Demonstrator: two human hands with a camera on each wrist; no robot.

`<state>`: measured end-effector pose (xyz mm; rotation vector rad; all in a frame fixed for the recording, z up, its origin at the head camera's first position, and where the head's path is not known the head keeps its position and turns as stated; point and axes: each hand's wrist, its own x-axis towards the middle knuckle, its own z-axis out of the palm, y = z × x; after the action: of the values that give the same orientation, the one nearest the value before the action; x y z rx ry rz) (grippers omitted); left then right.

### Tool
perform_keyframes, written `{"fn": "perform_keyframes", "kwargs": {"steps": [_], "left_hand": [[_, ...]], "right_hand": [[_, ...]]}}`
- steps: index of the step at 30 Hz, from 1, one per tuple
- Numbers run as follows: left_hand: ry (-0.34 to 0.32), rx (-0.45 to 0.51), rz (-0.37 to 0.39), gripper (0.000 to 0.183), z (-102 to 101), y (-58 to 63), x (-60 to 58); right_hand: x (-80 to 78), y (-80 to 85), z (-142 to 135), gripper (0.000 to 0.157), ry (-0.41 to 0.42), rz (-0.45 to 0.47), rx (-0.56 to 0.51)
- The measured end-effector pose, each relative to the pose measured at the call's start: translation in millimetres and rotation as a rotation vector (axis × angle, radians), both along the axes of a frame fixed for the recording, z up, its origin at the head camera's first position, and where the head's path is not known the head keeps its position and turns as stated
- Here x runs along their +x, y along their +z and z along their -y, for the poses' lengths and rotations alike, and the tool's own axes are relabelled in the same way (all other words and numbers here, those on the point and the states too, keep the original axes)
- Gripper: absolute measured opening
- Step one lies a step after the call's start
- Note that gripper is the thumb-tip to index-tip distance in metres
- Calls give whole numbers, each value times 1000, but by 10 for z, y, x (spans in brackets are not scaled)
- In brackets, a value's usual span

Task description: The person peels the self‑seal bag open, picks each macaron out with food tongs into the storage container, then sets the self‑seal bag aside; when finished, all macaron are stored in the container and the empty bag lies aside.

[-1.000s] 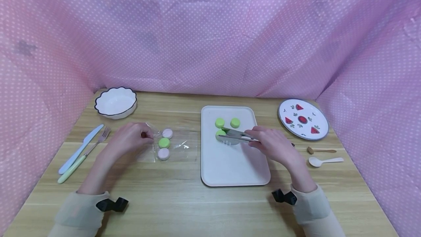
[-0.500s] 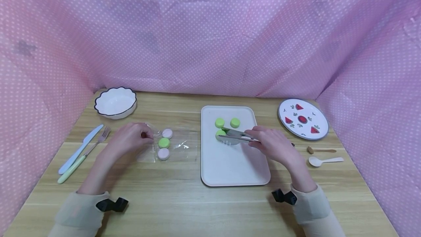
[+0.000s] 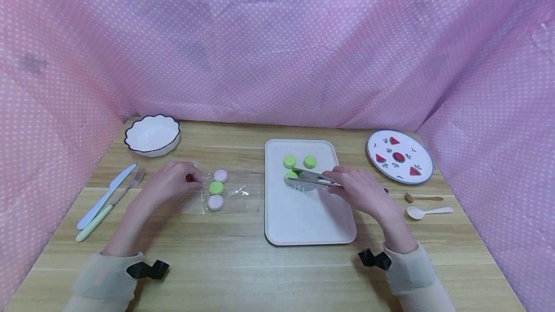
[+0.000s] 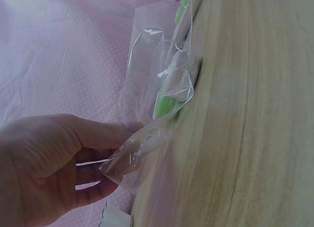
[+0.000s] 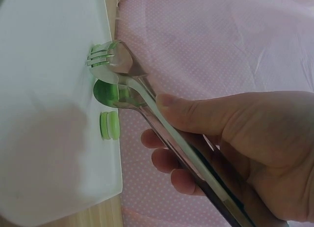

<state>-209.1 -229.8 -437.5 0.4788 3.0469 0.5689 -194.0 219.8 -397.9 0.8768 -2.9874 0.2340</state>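
Note:
My left hand [image 3: 175, 182] pinches the open edge of a clear plastic bag [image 4: 147, 84] between thumb and fingers. Inside the bag lie two pale pink macarons [image 3: 215, 202] with a green macaron [image 3: 216, 188] between them. Metal serving tongs [image 5: 164, 124] are gripped by my right hand [image 3: 362, 191], reaching over the white tray [image 3: 308, 220] from its right side. One tip of the tongs is spoon-shaped and the other is forked. They stand around a green macaron [image 3: 289, 175], partly covering it. Behind it on the tray sit two more green macarons [image 3: 310, 161].
At the back left stands a white scalloped bowl [image 3: 153, 134]. A blue knife [image 3: 106, 196] and a green-handled fork [image 3: 101, 215] lie by the left arm. On the right are a watermelon-patterned plate [image 3: 401, 157], a white spoon [image 3: 427, 212] and a small brown stick [image 3: 425, 198].

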Motion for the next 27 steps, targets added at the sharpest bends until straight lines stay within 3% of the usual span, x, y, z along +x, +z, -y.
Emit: {"fn": "perform_keyframes", "kwargs": {"steps": [27], "left_hand": [[-6,-2,2,9,12,13,-1]], "right_hand": [[-3,9,-4,38,3,3,-4]]}}
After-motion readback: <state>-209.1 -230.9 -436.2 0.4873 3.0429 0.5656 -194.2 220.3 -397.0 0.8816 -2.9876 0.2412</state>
